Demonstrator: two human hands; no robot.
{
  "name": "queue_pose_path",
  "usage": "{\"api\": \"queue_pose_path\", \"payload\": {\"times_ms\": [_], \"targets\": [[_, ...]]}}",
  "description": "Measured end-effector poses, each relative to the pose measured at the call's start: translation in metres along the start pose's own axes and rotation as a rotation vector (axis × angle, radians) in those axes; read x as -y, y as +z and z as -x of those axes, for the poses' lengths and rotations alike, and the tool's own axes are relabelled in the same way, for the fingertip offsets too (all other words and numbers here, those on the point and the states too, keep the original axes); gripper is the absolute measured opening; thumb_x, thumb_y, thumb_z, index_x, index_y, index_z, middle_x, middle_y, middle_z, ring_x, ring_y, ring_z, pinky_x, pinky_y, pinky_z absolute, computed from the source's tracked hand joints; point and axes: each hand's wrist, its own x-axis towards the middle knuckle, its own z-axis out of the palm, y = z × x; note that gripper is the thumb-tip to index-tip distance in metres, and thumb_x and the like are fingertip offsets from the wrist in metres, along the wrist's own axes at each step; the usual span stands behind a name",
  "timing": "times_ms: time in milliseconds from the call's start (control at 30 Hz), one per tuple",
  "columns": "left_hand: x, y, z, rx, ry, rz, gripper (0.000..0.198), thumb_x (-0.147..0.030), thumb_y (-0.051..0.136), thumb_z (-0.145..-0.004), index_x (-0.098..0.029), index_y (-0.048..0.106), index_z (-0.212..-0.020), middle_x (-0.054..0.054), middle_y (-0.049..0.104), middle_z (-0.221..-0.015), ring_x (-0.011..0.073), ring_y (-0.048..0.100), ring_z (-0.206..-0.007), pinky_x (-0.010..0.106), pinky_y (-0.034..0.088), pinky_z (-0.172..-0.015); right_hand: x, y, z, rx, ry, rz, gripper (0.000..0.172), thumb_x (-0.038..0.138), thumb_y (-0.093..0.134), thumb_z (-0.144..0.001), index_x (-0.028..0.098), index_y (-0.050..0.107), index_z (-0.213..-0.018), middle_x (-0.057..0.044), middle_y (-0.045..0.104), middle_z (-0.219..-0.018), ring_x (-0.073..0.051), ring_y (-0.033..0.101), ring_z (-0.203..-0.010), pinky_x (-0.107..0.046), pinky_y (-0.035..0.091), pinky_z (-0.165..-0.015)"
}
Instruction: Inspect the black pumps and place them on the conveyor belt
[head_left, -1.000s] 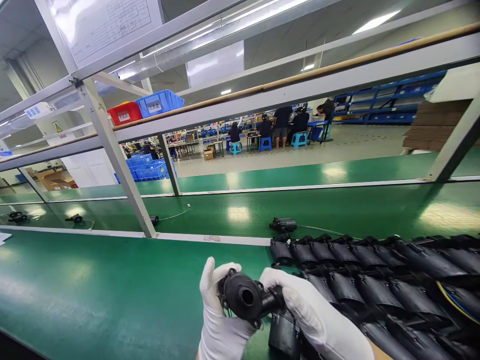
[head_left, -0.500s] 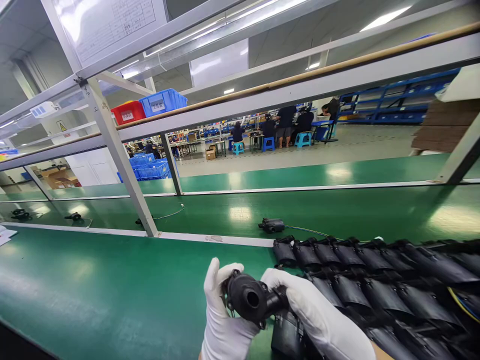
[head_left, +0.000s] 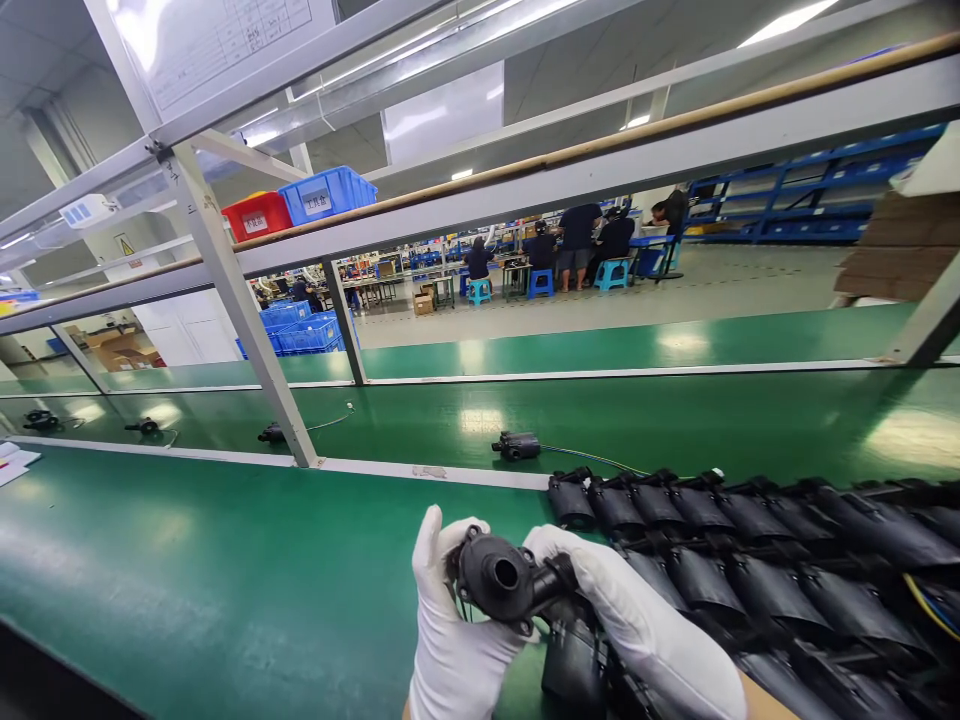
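Note:
Both my hands wear white gloves and hold one black pump (head_left: 501, 578) with a round port facing me, low in the middle of the view. My left hand (head_left: 450, 630) wraps round its left side from below. My right hand (head_left: 630, 625) grips its right end, fingers closed over the outlet tube. Just to the right, rows of several identical black pumps (head_left: 750, 560) lie packed together on the green bench (head_left: 225, 570).
Beyond a white strip runs a green conveyor belt (head_left: 675, 425) carrying single pumps with wires (head_left: 516, 446), (head_left: 270, 432), (head_left: 142, 427). A slanted grey frame post (head_left: 240, 310) stands at left. Red and blue bins (head_left: 300, 205) sit overhead. People sit at tables far behind.
The single pumps on the conveyor have travelled leftward. My hands keep the same hold on the pump, shifted very slightly right in view.

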Motion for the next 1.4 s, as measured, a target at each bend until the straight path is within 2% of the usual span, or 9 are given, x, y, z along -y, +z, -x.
{"api": "queue_pose_path", "payload": {"times_ms": [167,400,633,867,1000,1067,1133,1267,1400], "targets": [[0.012,-0.001,-0.002,0.008,0.103,0.038,0.099,-0.035,0.085,-0.067,-0.032,0.024,-0.146,0.007,0.061,-0.121,0.0242,0.066,-0.111,0.033,0.056,-0.092,0.0,0.002,-0.001,0.013,0.011,0.0,0.074,0.089,0.026,-0.084,0.021,0.053,-0.075,0.0,0.048,-0.06,-0.016,0.044,-0.052,-0.026,0.04,-0.047],[0.002,-0.002,0.003,-0.008,-0.101,0.016,0.101,-0.027,0.083,-0.065,-0.027,0.023,-0.146,0.011,0.059,-0.127,0.0265,0.064,-0.116,0.038,0.051,-0.1,-0.002,0.0,-0.002,0.013,0.011,0.046,0.072,0.086,0.023,-0.087,0.021,0.051,-0.072,-0.001,0.051,-0.058,-0.016,0.045,-0.051,-0.027,0.041,-0.049],[0.013,-0.006,0.001,0.052,0.008,0.008,0.102,-0.012,0.073,-0.063,-0.029,0.018,-0.147,0.009,0.06,-0.125,0.0245,0.065,-0.113,0.036,0.054,-0.096,0.002,0.0,-0.004,-0.003,0.033,0.073,0.073,0.087,0.023,-0.086,0.022,0.05,-0.07,-0.001,0.05,-0.057,-0.016,0.044,-0.051,-0.027,0.043,-0.049],[0.001,-0.002,0.006,0.05,-0.044,-0.09,0.103,-0.011,0.075,-0.07,-0.032,0.013,-0.149,0.009,0.056,-0.13,0.0232,0.063,-0.116,0.038,0.051,-0.101,-0.003,-0.001,-0.002,0.015,0.116,0.165,0.064,0.082,0.038,-0.086,0.021,0.054,-0.073,-0.003,0.061,-0.06,-0.019,0.056,-0.055,-0.028,0.046,-0.051],[0.003,-0.016,0.003,0.06,0.081,-0.261,0.106,-0.023,0.079,-0.074,-0.029,0.009,-0.153,0.017,0.032,-0.156,0.0318,0.038,-0.143,0.049,0.035,-0.118,-0.003,-0.016,0.001,0.091,-0.137,0.267,0.044,0.06,0.054,-0.092,0.019,0.066,-0.084,-0.007,0.071,-0.08,-0.02,0.066,-0.071,-0.03,0.053,-0.066],[0.011,-0.028,-0.004,0.033,0.048,-0.315,0.105,-0.031,0.08,-0.075,-0.027,0.01,-0.153,0.017,0.022,-0.161,0.0331,0.026,-0.148,0.052,0.025,-0.122,-0.003,-0.023,0.001,0.124,-0.232,0.219,0.041,0.059,0.059,-0.091,0.019,0.07,-0.09,-0.009,0.073,-0.089,-0.022,0.069,-0.08,-0.031,0.055,-0.073],[0.022,-0.039,-0.012,0.012,-0.025,-0.359,0.098,-0.032,0.077,-0.079,-0.026,0.012,-0.153,0.017,0.025,-0.16,0.0309,0.025,-0.149,0.053,0.022,-0.123,-0.003,-0.026,0.0,0.053,-0.192,0.133,0.043,0.062,0.063,-0.087,0.019,0.072,-0.086,-0.009,0.073,-0.087,-0.022,0.069,-0.079,-0.032,0.056,-0.072],[0.047,-0.054,-0.019,-0.053,-0.147,-0.522,0.081,-0.026,0.066,-0.083,-0.019,0.02,-0.149,0.019,0.032,-0.155,0.029,0.031,-0.146,0.052,0.022,-0.123,-0.005,-0.017,-0.008,-0.196,0.119,-0.335,0.059,0.076,0.057,-0.082,0.02,0.06,-0.066,-0.001,0.061,-0.052,-0.017,0.057,-0.045,-0.03,0.052,-0.051],[0.063,-0.057,-0.012,-0.075,-0.269,-0.581,0.075,-0.031,0.059,-0.085,-0.016,0.023,-0.149,0.019,0.034,-0.155,0.0291,0.033,-0.145,0.049,0.025,-0.121,-0.01,-0.013,-0.023,-0.4,0.307,-0.725,0.063,0.076,0.075,-0.062,0.022,0.043,-0.059,0.002,0.055,-0.048,-0.01,0.047,-0.034,-0.021,0.041,-0.034]]}}
